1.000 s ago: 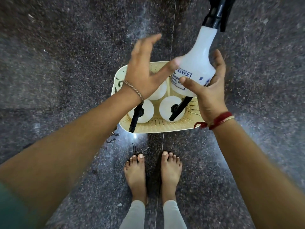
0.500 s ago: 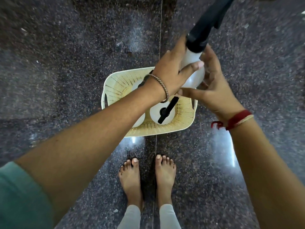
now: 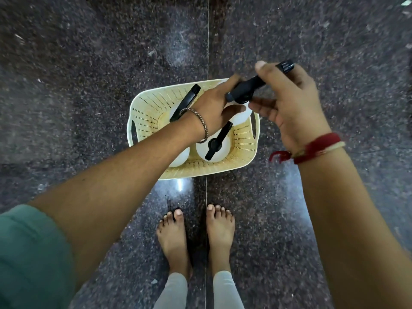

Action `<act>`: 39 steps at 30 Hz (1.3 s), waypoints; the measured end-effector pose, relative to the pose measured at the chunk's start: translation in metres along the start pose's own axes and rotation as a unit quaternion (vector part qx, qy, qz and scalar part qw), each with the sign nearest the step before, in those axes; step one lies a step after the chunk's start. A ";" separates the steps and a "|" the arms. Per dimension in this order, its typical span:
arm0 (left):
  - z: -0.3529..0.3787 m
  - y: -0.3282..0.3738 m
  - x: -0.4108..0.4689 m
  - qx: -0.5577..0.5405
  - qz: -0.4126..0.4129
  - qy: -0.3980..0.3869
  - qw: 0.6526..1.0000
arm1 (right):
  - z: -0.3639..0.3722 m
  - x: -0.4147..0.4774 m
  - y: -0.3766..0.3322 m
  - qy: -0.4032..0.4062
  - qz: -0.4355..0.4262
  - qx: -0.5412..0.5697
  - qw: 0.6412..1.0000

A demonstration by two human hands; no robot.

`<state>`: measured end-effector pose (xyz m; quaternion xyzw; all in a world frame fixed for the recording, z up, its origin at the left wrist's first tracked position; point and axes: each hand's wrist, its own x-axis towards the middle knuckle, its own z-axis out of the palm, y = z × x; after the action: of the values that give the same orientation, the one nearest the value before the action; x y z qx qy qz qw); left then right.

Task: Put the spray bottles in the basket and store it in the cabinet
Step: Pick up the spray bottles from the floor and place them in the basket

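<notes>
Lowered since the earlier frames, the held spray bottle (image 3: pixel 242 112) now sits with its white body down inside the far right corner of the basket (image 3: pixel 242 160), where before it hung tilted above the rim. Nearest the camera, two bare feet stand on the dark speckled floor (image 3: pixel 89 85), just short of the basket's near wall. Inside, one bottle (image 3: pixel 214 146) stands upright at the near right with its black trigger pointing away; a second (image 3: pixel 180 157) shows only a white edge under the left forearm; a third, further back on the left, shows mainly its black sprayer (image 3: pixel 185 102). That makes four bottles counted, one basket. The left hand (image 3: pixel 211 108) curls loosely round the fourth bottle's shoulder, while the right hand (image 3: pixel 287 103) pinches its black sprayer head between thumb and fingers. That head's long axis runs up and right, out over the far rim, so the right hand is nearer it for turning it inward. No cabinet is in view.
</notes>
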<state>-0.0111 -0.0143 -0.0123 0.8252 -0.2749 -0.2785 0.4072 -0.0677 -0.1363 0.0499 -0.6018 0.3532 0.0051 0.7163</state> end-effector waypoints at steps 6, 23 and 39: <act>0.010 -0.019 -0.004 0.006 -0.041 -0.017 0.999 | 0.008 0.009 0.023 0.040 0.057 -0.046 0.997; -0.004 -0.020 -0.034 0.331 -0.049 0.172 0.926 | 0.025 0.041 0.063 0.066 0.030 -0.283 0.956; -0.011 -0.055 -0.031 0.235 -0.251 0.077 0.936 | 0.041 0.057 0.089 0.040 0.051 -0.274 0.960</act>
<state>-0.0127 0.0405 -0.0450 0.9584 -0.0845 -0.2350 0.1385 -0.0428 -0.1003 -0.0547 -0.7560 0.3969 0.1135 0.5080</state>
